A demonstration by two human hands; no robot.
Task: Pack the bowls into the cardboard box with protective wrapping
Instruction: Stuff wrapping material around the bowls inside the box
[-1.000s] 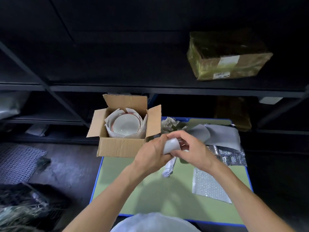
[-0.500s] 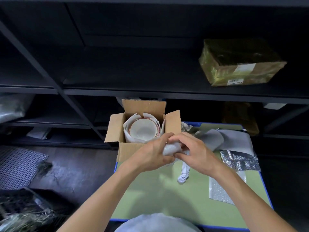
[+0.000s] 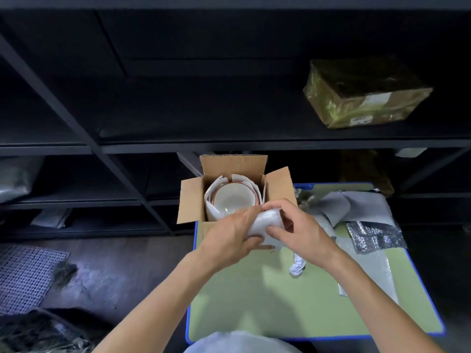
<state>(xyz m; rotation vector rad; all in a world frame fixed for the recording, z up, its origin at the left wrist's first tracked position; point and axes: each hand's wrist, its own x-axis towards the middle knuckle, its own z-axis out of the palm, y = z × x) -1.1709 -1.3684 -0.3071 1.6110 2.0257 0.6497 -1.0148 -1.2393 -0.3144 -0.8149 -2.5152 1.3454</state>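
Since the earlier frames the two hands have carried their load farther from the person, so that it now sits at the near rim of the box rather than in front of it. The left grip curls its fingers round the left side of a white bundle of bubbly wrap, and the right grip pinches the bundle's right side between thumb and fingers; what is inside it cannot be told. Just beyond, the open cardboard box stands on the far left corner of the table, flaps up, with a pale bowl inside, ringed by a white sheet. The table is green with a blue edge. Right of the hands lie grey foam sheets, a silver padded pouch and clear bubble wrap. Behind rises dark shelving bearing a taped parcel. A mesh mat lies on the dim floor to the left.
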